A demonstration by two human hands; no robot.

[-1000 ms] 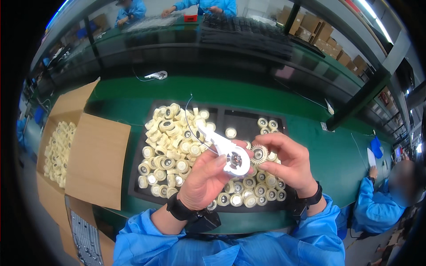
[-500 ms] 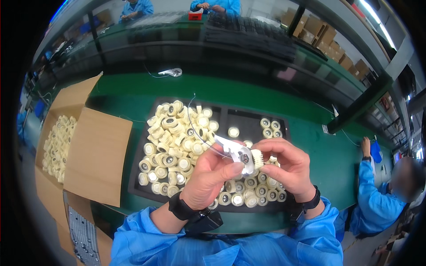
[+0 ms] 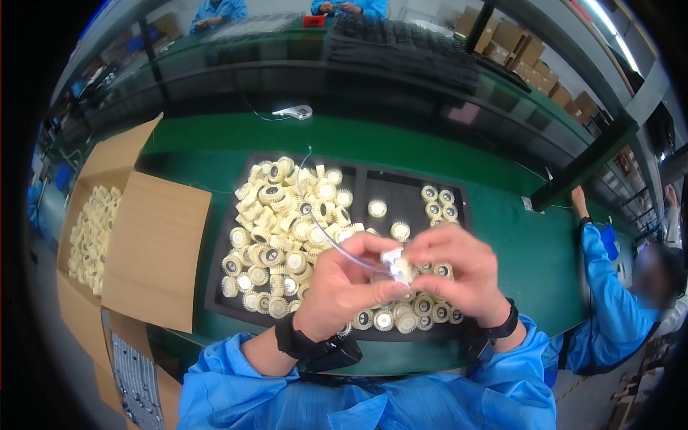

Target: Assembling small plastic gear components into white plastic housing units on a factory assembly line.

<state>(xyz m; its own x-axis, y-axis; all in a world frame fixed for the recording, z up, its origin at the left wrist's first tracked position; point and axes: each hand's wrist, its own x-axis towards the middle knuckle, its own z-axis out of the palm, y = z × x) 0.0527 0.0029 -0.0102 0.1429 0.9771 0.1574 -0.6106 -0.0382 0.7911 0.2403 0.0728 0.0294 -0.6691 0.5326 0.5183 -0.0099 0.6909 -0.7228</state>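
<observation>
White housing (image 3: 395, 264) has turned edge-on between hands (image 3: 335, 290).

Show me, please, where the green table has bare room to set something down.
Bare green table shows between the black tray and the co-worker's sleeve at right, and behind the tray, before the far white part. Crowded: the tray's left half, heaped with cream gears.

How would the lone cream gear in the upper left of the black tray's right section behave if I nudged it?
The cream gear appears to lie flat, so it would probably slide rather than roll. Tipped onto its round, toothed edge, it might roll bumpily. Its pale surface looks like plastic, so I'd guess it's fairly light.
</observation>
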